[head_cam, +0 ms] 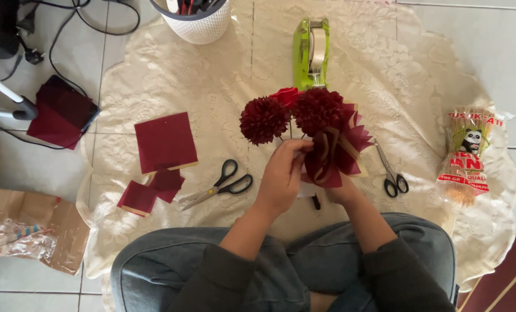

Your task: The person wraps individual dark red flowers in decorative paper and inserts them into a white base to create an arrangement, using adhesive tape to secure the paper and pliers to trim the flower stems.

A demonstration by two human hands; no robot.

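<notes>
Together, my left hand (pixel 282 173) pinches the bouquet (pixel 304 124) wrap while my right hand (pixel 342 193), largely hidden, grips its stems to keep the blooms upright.

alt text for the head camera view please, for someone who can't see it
Seen from above, a seated person's left hand and right hand hold a bouquet of dark red paper flowers in maroon wrapping paper over a cream lace cloth. Around it lie two pairs of scissors, maroon paper squares, a green tape dispenser and a packet of skewers.

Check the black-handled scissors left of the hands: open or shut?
Open: the scissors lie flat on the lace cloth, blades spread apart in a narrow V, handles separated.
</notes>
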